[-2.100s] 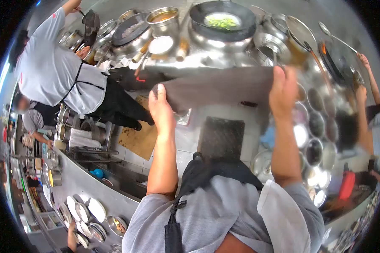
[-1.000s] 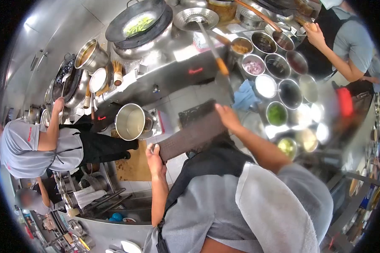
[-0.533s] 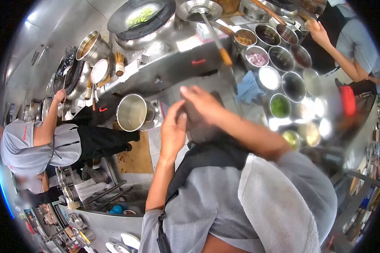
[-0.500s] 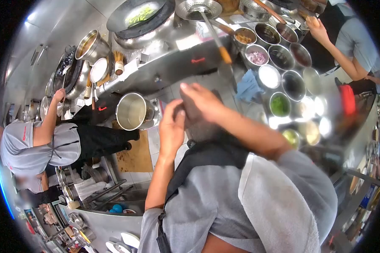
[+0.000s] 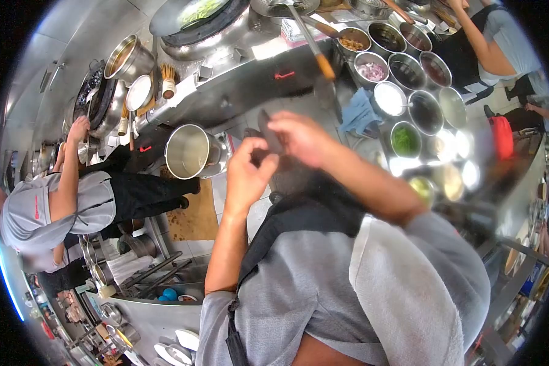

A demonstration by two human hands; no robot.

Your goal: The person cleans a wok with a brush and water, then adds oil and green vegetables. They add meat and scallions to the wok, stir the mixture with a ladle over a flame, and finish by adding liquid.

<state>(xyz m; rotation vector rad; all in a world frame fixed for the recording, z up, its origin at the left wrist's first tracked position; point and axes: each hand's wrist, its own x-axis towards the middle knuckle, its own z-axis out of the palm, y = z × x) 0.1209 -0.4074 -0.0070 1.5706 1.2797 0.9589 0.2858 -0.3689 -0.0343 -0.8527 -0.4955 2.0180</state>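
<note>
In front of my black apron (image 5: pixel 311 204), my two hands are raised close together. A dark, flat, narrow thing (image 5: pixel 269 133) shows between them; its kind I cannot tell. My right hand (image 5: pixel 304 139) is closed on it, fingers and thumb on either side. My left hand (image 5: pixel 247 174) curls just beside, thumb and fingers bent toward each other at the lower end of the dark thing. Below the hands, a pale towel (image 5: pixel 402 293) hangs over my shoulder. Left of my left hand, a large metal pot (image 5: pixel 172 152) stands low by the stove front.
A wok (image 5: pixel 216 36) with green vegetables sits on the stove ahead. Metal tubs of chopped onion (image 5: pixel 371 68) and chopped greens (image 5: pixel 405 141) stand at right, near a blue cloth (image 5: pixel 358 113). A co-worker (image 5: pixel 61 198) works at left; another person (image 5: pixel 491 49) stands at the upper right.
My hands have shifted slightly; my left fingers are more curled and the dark thing shows more clearly above them. The person at the upper right has raised an arm.
</note>
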